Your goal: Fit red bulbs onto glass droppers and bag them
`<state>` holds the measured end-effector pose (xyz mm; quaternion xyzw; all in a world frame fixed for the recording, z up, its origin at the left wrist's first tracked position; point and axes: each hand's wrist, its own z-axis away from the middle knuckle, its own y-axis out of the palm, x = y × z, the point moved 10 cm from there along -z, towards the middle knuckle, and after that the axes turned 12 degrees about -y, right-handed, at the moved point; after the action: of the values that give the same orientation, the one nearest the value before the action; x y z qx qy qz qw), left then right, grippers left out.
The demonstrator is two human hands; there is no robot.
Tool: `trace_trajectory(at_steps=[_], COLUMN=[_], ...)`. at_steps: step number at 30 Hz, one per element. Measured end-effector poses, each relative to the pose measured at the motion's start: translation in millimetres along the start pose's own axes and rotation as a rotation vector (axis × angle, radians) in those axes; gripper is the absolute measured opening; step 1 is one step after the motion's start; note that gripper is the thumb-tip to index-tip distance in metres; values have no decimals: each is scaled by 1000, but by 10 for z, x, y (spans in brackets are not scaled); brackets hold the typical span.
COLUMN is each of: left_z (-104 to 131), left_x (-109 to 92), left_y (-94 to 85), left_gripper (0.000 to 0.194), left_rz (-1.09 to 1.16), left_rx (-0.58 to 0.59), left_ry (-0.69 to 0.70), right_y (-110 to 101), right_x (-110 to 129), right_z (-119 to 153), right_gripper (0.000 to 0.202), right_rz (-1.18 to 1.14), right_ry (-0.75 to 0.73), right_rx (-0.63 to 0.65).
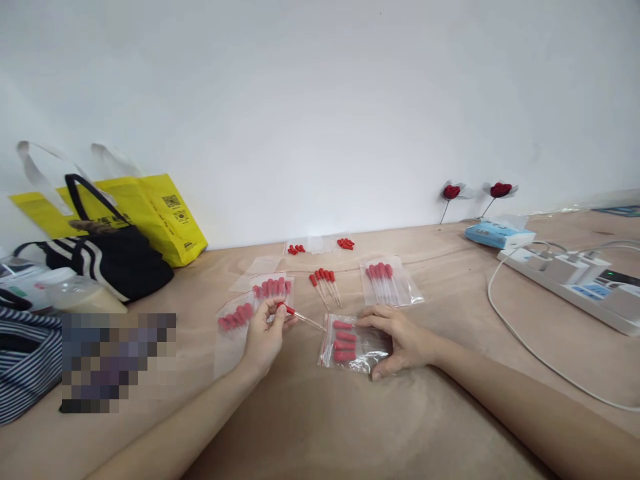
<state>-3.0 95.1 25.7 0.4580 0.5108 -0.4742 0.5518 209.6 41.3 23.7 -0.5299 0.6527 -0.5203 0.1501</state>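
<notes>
My left hand (267,333) pinches a glass dropper (305,319) by its red rubber bulb. The glass tip points right, close to the upper left edge of a clear zip bag (367,350). Several red-bulbed droppers (344,337) lie in that bag, bulbs toward its zip end on the left. Holding the bag's right part is my right hand (400,340), fingers over the top and thumb at the lower edge. Beyond both hands, several loose droppers (325,283) lie on the wooden table.
A filled bag of droppers (393,287) lies behind my right hand; more filled bags (235,333) lie at left. Red bulbs (345,244) rest near the wall. At left stand a yellow bag (165,220) and a black bag (130,260). A power strip (575,280) with cables is at right.
</notes>
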Motion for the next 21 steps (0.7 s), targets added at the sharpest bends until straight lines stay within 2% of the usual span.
trace_trajectory(at_steps=[7, 12, 16, 21], left_z=[34, 118, 225, 294], left_x=[188, 272, 186, 171], left_y=[81, 176, 422, 779], left_gripper=[16, 14, 22, 14], left_rz=[130, 108, -138, -494], left_rx=[-3, 48, 208, 463], left_ry=[-127, -179, -102, -12], right_y=[3, 3, 6, 12], right_x=[8, -3, -20, -21], right_z=[-3, 12, 18, 12], right_gripper=[75, 77, 80, 83], right_rz=[13, 15, -15, -64], right_ry=[-14, -12, -2, -14], right_rx=[5, 0, -8, -22])
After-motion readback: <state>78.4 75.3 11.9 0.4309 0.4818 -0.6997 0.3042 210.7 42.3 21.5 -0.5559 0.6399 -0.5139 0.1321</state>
